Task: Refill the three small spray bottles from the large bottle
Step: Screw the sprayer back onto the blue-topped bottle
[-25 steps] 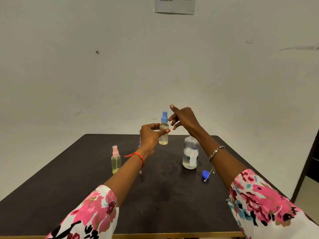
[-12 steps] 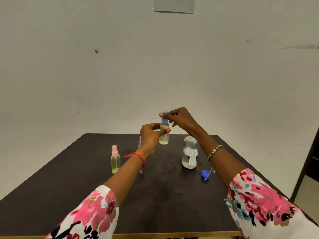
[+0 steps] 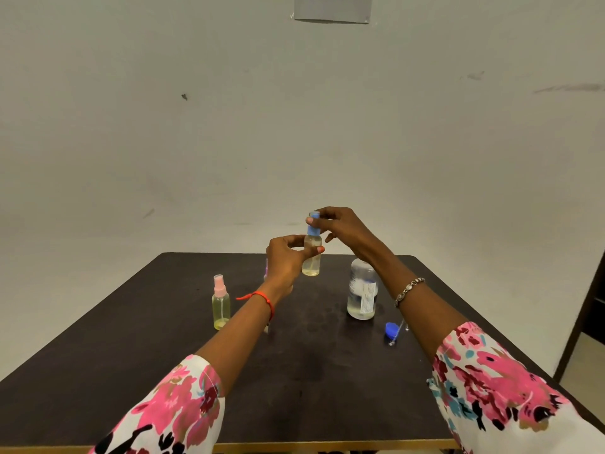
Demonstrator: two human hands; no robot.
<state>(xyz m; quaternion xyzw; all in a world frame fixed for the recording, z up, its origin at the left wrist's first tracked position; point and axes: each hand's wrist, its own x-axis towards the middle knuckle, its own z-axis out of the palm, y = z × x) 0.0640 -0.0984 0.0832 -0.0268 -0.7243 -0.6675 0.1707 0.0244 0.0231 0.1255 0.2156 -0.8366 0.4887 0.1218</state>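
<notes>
Single head-worn wide-angle view; it faced forward and slightly down across the table [image 3: 131,371] to the wall [image 3: 163,142] behind. Left hand [image 3: 284,260] and right hand [image 3: 343,227] sat mid-frame, near the lens.

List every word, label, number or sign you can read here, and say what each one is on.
The paper sheet on the wall: lines of print, cut off by the frame's top edge and too blurred to read.
The label on the large bottle: fine print, too small to read.
The blue-capped spray bottle and the pink-capped spray bottle: no text visible.
Nothing legible can be quoted.
</notes>
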